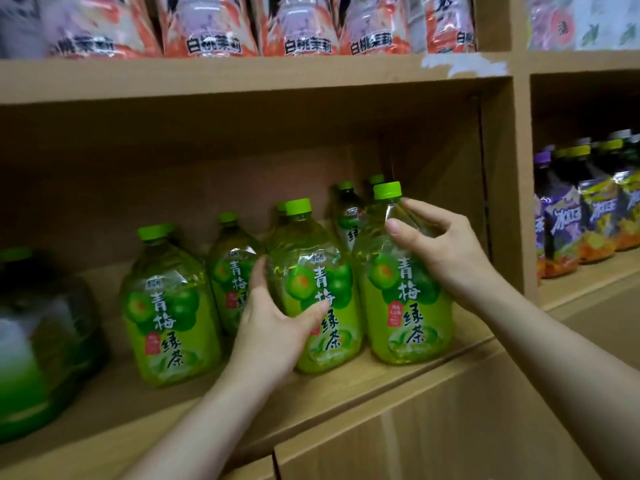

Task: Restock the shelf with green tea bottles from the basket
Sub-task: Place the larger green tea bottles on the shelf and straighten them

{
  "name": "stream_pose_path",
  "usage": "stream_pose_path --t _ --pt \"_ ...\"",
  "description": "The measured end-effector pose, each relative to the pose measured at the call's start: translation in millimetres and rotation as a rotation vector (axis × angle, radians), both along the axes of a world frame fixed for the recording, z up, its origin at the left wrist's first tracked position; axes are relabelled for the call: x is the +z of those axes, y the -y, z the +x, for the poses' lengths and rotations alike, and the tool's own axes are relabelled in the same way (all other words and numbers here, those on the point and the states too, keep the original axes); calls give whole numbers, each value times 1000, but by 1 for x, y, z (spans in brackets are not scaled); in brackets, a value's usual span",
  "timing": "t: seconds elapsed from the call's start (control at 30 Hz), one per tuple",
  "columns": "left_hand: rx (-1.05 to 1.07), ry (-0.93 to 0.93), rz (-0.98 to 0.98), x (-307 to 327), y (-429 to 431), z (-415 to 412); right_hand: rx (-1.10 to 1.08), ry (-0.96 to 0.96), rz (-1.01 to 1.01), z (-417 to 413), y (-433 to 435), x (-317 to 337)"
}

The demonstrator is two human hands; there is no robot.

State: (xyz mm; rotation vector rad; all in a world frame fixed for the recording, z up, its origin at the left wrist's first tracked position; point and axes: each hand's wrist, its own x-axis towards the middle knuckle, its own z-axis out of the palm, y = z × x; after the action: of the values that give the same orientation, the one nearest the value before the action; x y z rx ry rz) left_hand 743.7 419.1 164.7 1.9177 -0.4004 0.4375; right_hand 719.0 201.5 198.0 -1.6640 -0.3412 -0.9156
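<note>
Green tea bottles with lime caps stand on the wooden shelf, three along the front edge and more behind them, and both hands are on that front row. The left hand wraps the lower body of the middle bottle, its thumb lying across the label. The right hand pinches the clear shoulder of the right bottle just under its cap, thumb in front and fingers behind. Both bottles appear to rest on the board, just beside each other, so this looks like the squaring-up part of a placement. The basket is out of view, so how many bottles remain cannot be told. Several things could go wrong from here. The front row sits near the shelf lip, so a tug toward the person could tip a bottle off. The right hand holds high on thin plastic, which may flex and let that bottle lean or twist. A hard push backward could knock the rear bottles standing close behind, and a sideways nudge could set neighbours rocking, since all are tall and packed near together.
</note>
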Motion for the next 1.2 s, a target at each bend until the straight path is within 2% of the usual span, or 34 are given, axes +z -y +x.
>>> stream_pose_path --t 0.13,0.27,0.33,0.37,0.43,0.53,0.6,0.7,0.77,0.87,0.9,1.03,1.2 --pt "25 246 252 8 -4 -16 -183 111 -165 2 8 -4" --pt "77 380 642 26 -9 -19 -666 242 -496 4 5 -14" --pt "86 391 716 30 -11 -18 -826 273 -604 -5 -13 -19" --pt "81 401 713 32 -13 -16 -820 303 -645 -12 -28 -22" --pt "57 420 693 32 -18 -12 -662 313 -720 -21 -60 -31" --pt "22 463 755 36 -33 -12 -573 83 -816 -25 -101 -33" --pt "92 592 777 43 -54 -17 -560 -63 -872 -25 -114 -24" --pt "339 703 539 56 -99 -19 -566 -202 -1021 -19 -118 -20" --pt "412 575 344 60 -123 -9 -567 -246 -1058 -14 -121 -15" --pt "208 293 90 52 -137 9 -596 -233 -1035 -6 -124 -1" --pt "156 233 77 47 -137 13 -592 -214 -1010 -3 -125 1" --pt "265 134 366 31 -136 26 -424 -298 -899 10 -134 -5" --pt "358 214 446 23 -137 27 -309 -299 -830 27 -136 -6"
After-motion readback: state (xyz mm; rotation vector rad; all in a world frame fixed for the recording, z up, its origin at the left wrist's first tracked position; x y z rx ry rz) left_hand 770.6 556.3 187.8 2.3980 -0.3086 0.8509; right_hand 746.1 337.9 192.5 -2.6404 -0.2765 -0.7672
